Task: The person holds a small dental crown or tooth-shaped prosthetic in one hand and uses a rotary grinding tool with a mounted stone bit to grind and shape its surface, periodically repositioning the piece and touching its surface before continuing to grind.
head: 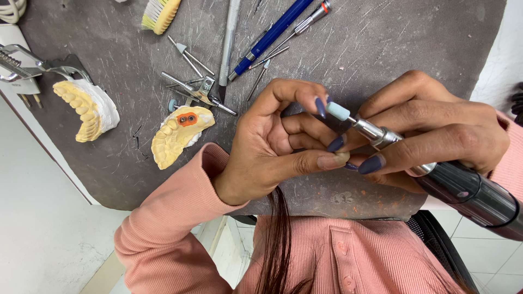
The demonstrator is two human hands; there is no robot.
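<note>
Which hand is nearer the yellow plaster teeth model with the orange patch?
Left hand. It pinches a small beige piece beside the model; the right hand, gripping a black rotary tool, lies beyond.

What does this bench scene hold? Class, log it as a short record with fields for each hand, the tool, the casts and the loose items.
left hand: pinches a small pale piece between thumb and fingers
right hand: holds a rotary handpiece, its pale blue cylinder tip beside the left fingertips
casts: two yellow tooth models, one with an orange patch, one on a white base in a metal frame
loose items: blue pen, spare burs, brush
surface: dark scratched mat
</note>
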